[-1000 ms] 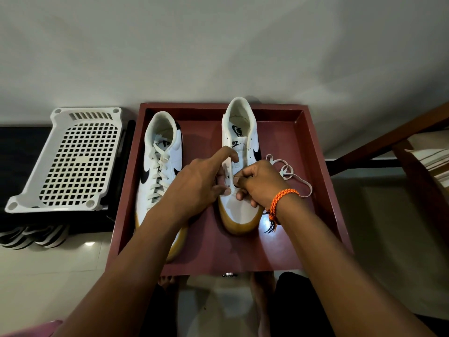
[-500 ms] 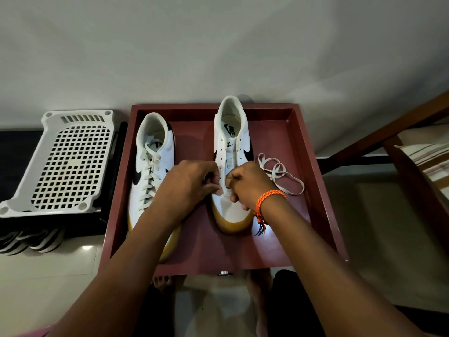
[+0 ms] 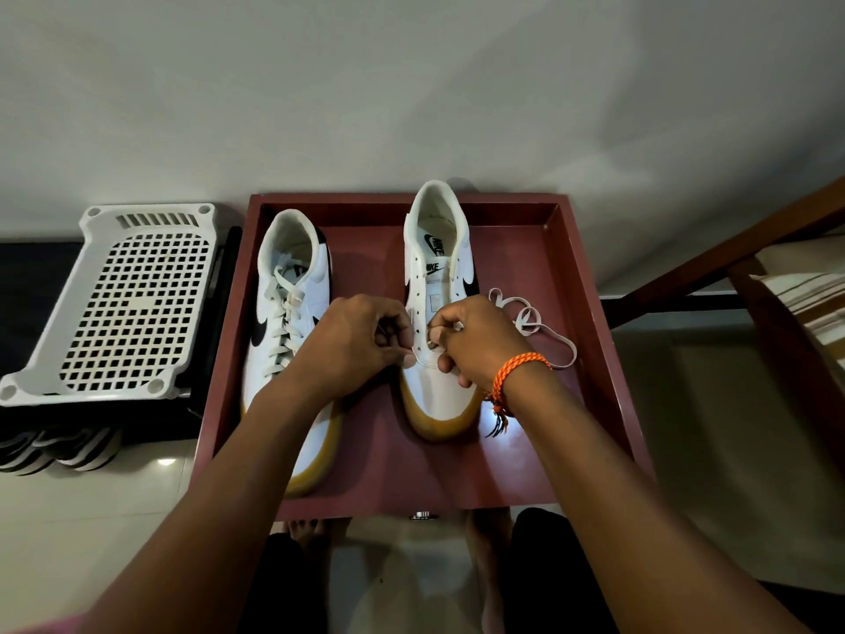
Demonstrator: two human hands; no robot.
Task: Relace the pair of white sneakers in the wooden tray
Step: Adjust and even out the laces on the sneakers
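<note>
Two white sneakers with black swooshes and gum soles stand in a reddish wooden tray (image 3: 590, 286). The left sneaker (image 3: 288, 322) is laced. The right sneaker (image 3: 434, 267) has bare eyelets along most of its opening. My left hand (image 3: 356, 340) and my right hand (image 3: 475, 340) meet over its lowest eyelets, each pinching the white lace (image 3: 544, 331). The loose rest of the lace lies coiled on the tray floor right of the shoe. An orange braided band circles my right wrist.
A white perforated plastic rack (image 3: 123, 304) sits on black shelving left of the tray, with striped sandals (image 3: 55, 450) below it. A wooden frame (image 3: 754, 258) stands at the right. A pale wall rises behind, and my bare feet show under the tray's near edge.
My left index finger, stretched out over the shoe a second ago, has curled in. Both hands now pinch the lace at the lowest eyelets. The view has shifted slightly.
</note>
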